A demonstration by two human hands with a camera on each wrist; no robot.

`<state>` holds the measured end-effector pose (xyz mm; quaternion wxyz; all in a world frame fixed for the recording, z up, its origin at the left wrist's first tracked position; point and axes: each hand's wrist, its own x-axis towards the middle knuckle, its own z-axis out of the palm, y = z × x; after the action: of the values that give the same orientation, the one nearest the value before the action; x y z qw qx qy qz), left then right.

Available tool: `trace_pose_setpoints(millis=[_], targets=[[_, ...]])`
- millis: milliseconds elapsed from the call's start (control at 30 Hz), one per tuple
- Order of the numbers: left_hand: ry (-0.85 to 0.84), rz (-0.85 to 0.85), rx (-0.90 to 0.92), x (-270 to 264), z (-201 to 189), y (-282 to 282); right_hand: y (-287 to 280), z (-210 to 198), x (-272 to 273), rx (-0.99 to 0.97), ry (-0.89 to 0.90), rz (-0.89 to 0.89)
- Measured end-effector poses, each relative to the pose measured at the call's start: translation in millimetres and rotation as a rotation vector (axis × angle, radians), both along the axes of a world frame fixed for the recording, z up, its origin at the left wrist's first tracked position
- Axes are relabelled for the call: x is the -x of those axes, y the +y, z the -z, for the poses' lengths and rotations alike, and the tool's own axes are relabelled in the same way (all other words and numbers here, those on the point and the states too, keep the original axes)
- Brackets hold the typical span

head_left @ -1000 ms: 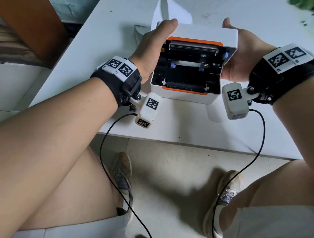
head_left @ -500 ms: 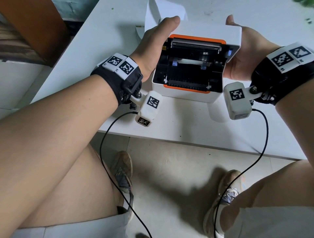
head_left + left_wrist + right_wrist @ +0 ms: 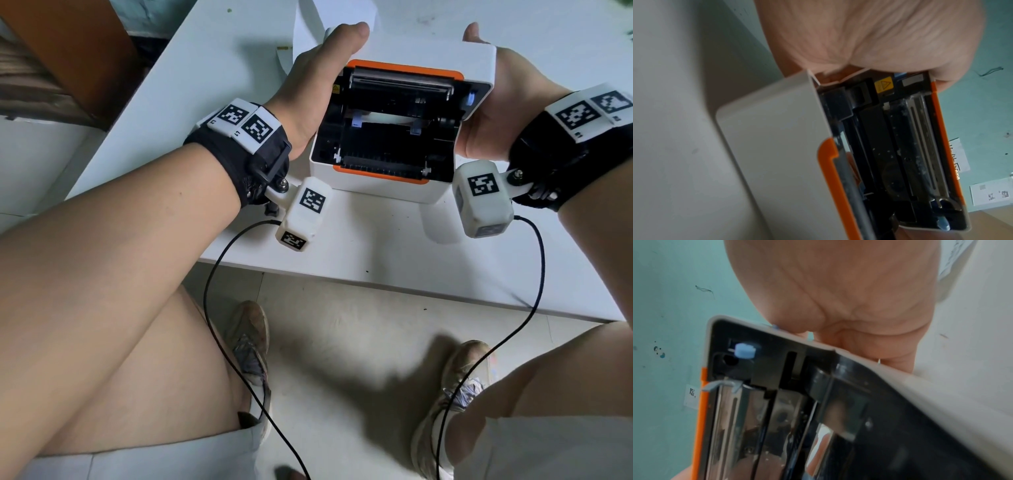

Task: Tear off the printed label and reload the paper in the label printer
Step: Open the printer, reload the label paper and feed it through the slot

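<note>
White casing: label printer (image 3: 383,190) sits on the worktop (image 3: 394,246) near its front edge, lid (image 3: 445,61) swung up, orange trim round the opening.
Left grip: left hand (image 3: 308,92) clasps the printer's left side, thumb up along the lid.
Right grip: right hand (image 3: 496,113) clasps the right side, by a blue tab (image 3: 471,99).
Paper: white strip (image 3: 383,119) lies across the black bay; more paper (image 3: 308,20) stands behind the printer.

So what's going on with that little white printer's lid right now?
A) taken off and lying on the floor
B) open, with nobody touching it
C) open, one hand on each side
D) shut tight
C: the printer's lid is raised, exposing the black inside, with the left hand and right hand gripping its sides.
</note>
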<state>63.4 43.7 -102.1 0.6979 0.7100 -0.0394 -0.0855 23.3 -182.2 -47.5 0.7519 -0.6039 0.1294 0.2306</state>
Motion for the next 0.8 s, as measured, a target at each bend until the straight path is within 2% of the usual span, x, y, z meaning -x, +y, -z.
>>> trace_pose_setpoints(millis=[367, 800], targets=[[-0.047, 0.006, -0.010, -2.9, 3.3, 0.9, 0.4, 0.6, 0.4, 0.010, 0.002, 0.007], [-0.056, -0.001, 0.009, -2.8, 3.4, 0.4, -4.0, -0.8, -3.1, 0.150, -0.020, -0.045]])
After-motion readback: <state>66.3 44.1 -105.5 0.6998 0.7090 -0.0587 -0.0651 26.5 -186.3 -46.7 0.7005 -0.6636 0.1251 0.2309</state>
